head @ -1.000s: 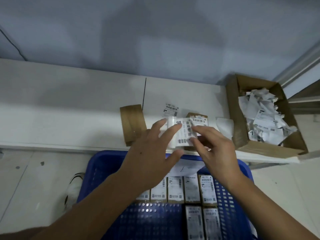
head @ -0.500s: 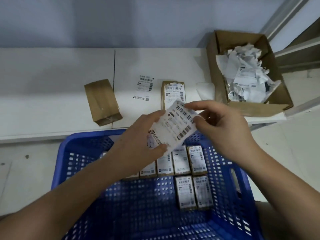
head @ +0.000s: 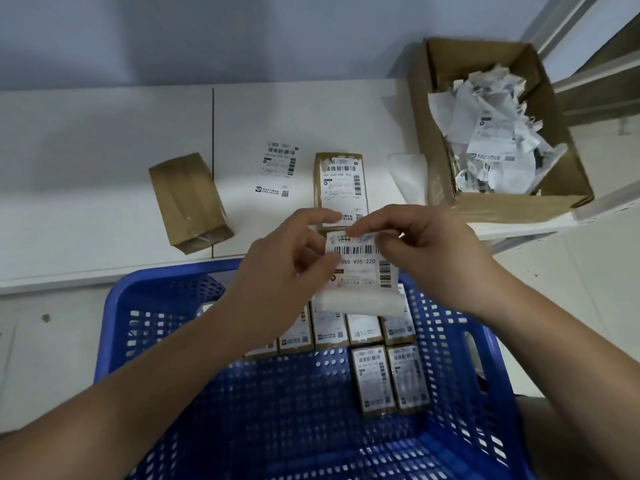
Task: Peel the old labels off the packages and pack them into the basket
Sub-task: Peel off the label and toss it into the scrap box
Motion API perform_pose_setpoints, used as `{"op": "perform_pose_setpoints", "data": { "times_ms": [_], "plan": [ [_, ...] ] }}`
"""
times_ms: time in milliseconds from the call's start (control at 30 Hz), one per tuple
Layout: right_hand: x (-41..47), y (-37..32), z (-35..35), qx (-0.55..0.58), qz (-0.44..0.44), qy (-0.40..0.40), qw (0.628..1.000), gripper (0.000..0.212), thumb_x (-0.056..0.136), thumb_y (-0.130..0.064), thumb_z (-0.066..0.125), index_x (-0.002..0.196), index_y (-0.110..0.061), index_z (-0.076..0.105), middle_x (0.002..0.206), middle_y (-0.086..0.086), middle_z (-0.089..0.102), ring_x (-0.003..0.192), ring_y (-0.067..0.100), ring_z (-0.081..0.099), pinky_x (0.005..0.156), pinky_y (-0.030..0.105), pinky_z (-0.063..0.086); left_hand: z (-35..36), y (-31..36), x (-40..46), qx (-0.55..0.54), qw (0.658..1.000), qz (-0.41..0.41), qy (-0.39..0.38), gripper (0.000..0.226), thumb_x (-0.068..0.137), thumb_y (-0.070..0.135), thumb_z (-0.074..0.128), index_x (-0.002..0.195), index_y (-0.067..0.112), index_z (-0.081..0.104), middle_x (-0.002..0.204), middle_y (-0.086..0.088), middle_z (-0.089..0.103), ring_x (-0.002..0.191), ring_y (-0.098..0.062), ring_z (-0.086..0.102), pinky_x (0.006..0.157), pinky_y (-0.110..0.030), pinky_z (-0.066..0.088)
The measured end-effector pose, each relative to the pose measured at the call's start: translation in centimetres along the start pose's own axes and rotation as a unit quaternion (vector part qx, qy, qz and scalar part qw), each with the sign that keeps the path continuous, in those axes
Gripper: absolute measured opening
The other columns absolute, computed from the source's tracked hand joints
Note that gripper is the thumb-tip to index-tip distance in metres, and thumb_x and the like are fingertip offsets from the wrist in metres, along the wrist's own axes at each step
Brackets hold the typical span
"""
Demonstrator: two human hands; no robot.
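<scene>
White table (head: 104, 174) and pale blue wall frame a packing station, seen from above. Over the far rim of a blue basket (head: 114, 327), a person holds a labelled package (head: 360, 271) between both hands: the left hand (head: 277, 268) grips its left edge with curled fingers, while the right hand (head: 429, 251) pinches the label's upper corner between thumb and fingertips. Inside the basket, beneath the hands, a row of labelled packages (head: 329, 329) stands along the far side, with two more packages (head: 389, 379) lying side by side just in front of the row's right end. On the table just beyond the hands lies another package (head: 341, 183) carrying a white barcode label, and to its left a loose label (head: 278, 168) lies flat on the surface. Farther left sits a plain brown package (head: 187, 200), angled. At the right end of the table, an open cardboard box (head: 512, 206) holds a heap of crumpled white labels (head: 495, 140).
</scene>
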State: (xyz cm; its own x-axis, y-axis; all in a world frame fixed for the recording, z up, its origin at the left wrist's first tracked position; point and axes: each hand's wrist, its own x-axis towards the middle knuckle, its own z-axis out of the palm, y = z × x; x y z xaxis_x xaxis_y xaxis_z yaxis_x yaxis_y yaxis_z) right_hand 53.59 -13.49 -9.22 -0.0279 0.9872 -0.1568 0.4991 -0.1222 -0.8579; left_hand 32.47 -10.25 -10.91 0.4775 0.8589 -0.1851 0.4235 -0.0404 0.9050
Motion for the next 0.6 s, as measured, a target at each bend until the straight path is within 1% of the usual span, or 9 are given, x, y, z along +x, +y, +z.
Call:
{"op": "perform_pose_setpoints", "data": {
  "times_ms": [67, 133, 200, 233, 267, 333, 433, 500, 600],
  "plan": [
    [-0.1, 0.2, 0.1, 0.001, 0.006, -0.004, 1.000, 0.039, 0.098, 0.002, 0.054, 0.096, -0.031, 0.076, 0.048, -0.016, 0.053, 0.040, 0.007, 0.034, 0.043, 0.018, 0.030, -0.1, 0.2, 0.1, -0.021, 1.000, -0.008, 0.004, 0.023, 0.098, 0.022, 0.065, 0.116, 0.037, 0.063, 0.087, 0.013, 0.075, 0.082, -0.012, 0.073, 0.077, -0.035, 0.060],
    [-0.2, 0.1, 0.4, -0.016, -0.020, 0.008, 1.000, 0.033, 0.096, -0.001, 0.062, 0.097, -0.031, 0.076, 0.061, -0.020, 0.061, 0.046, 0.004, 0.050, 0.046, 0.018, 0.040, -0.1, 0.1, 0.2, -0.042, 0.999, -0.026, 0.015, 0.018, 0.098, 0.022, 0.066, 0.111, 0.035, 0.066, 0.086, 0.014, 0.077, 0.081, -0.011, 0.075, 0.079, -0.036, 0.061],
    [-0.1, 0.3, 0.6, -0.072, -0.071, 0.050, 0.994, 0.026, 0.090, -0.007, 0.073, 0.102, -0.030, 0.077, 0.100, -0.016, 0.070, 0.086, 0.004, 0.067, 0.076, 0.020, 0.052, -0.1, 0.0, 0.3, -0.051, 0.997, -0.036, 0.035, 0.018, 0.096, 0.020, 0.068, 0.107, 0.035, 0.067, 0.085, 0.015, 0.078, 0.079, -0.005, 0.074, 0.075, -0.024, 0.060],
    [-0.1, 0.6, 0.7, -0.111, -0.098, 0.075, 0.986, 0.024, 0.088, -0.012, 0.078, 0.104, -0.029, 0.078, 0.113, -0.010, 0.069, 0.102, 0.008, 0.064, 0.089, 0.020, 0.049, -0.1, 0.0, 0.3, -0.057, 0.996, -0.041, 0.045, 0.018, 0.096, 0.020, 0.068, 0.105, 0.035, 0.067, 0.084, 0.015, 0.078, 0.078, -0.003, 0.074, 0.073, -0.021, 0.059],
    [-0.1, 0.8, 0.8, -0.152, -0.125, 0.097, 0.976, 0.020, 0.085, -0.018, 0.080, 0.103, -0.027, 0.079, 0.118, -0.006, 0.066, 0.108, 0.012, 0.059, 0.093, 0.019, 0.045, -0.1, -0.1, 0.4, -0.065, 0.995, -0.049, 0.053, 0.017, 0.096, 0.021, 0.069, 0.105, 0.036, 0.067, 0.084, 0.015, 0.078, 0.077, -0.003, 0.074, 0.073, -0.021, 0.059],
    [-0.1, 1.0, 1.0, -0.228, -0.180, 0.131, 0.948, 0.019, 0.083, -0.033, 0.078, 0.099, -0.024, 0.081, 0.114, -0.001, 0.064, 0.105, 0.018, 0.051, 0.090, 0.024, 0.039, 0.1, -0.2, 0.4, -0.080, 0.993, -0.065, 0.065, 0.014, 0.097, 0.021, 0.068, 0.106, 0.032, 0.067, 0.084, 0.014, 0.078, 0.077, -0.004, 0.074, 0.072, -0.022, 0.059],
    [-0.1, 1.3, 1.3, -0.279, -0.219, 0.140, 0.924, 0.030, 0.079, -0.046, 0.072, 0.096, -0.024, 0.081, 0.100, -0.002, 0.064, 0.095, 0.021, 0.048, 0.084, 0.035, 0.037, 0.2, -0.2, 0.6, -0.091, 0.989, -0.080, 0.085, 0.011, 0.097, 0.021, 0.067, 0.108, 0.024, 0.069, 0.081, 0.013, 0.078, 0.074, -0.003, 0.074, 0.062, -0.012, 0.053],
    [-0.1, 1.7, 1.8, -0.295, -0.220, 0.127, 0.921, 0.032, 0.077, -0.047, 0.075, 0.098, -0.024, 0.081, 0.094, -0.005, 0.065, 0.090, 0.020, 0.049, 0.083, 0.037, 0.036, 0.2, -0.1, 0.7, -0.114, 0.985, -0.088, 0.092, 0.012, 0.098, 0.020, 0.067, 0.110, 0.020, 0.070, 0.085, 0.011, 0.079, 0.075, -0.004, 0.075, 0.065, -0.013, 0.054],
    [0.0, 1.9, 2.3, -0.283, -0.210, 0.112, 0.929, 0.034, 0.077, -0.041, 0.078, 0.105, -0.023, 0.079, 0.093, -0.006, 0.068, 0.086, 0.024, 0.056, 0.080, 0.042, 0.045, 0.1, 0.0, 0.8, -0.158, 0.979, -0.098, 0.086, 0.009, 0.098, 0.018, 0.066, 0.107, 0.016, 0.068, 0.088, 0.006, 0.080, 0.079, -0.009, 0.077, 0.071, -0.019, 0.059]
  ]
}}
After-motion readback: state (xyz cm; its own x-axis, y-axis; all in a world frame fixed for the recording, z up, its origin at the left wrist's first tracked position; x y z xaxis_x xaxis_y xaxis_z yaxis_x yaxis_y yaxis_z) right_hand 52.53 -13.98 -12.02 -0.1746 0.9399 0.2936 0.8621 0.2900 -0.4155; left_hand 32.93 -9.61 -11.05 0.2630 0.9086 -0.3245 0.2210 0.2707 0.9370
